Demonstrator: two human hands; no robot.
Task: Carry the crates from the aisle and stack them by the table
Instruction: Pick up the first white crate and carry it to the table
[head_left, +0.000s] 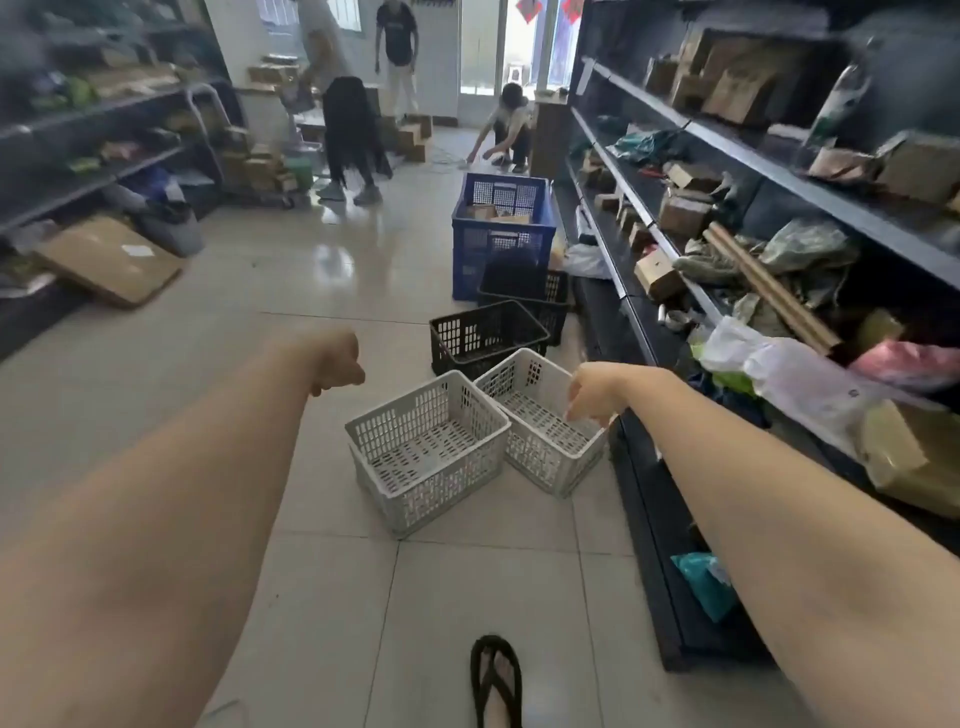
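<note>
Nothing gripped by either hand: left hand (337, 364) curled into a loose fist in the air above the tiled floor (208, 364), right hand (592, 392) with fingers drooping loosely apart, just over the far white crate (540, 421), contact not clear. Two white crates side by side and touching on the floor, the near white crate (428, 452) to the left. Two black crates (485, 338) behind them, beside the right-hand shelving (639, 332). One tall blue crate (501, 234) farther up the aisle, boxes inside. One sandalled foot (496, 680) at the bottom edge. Three people at the far end.
</note>
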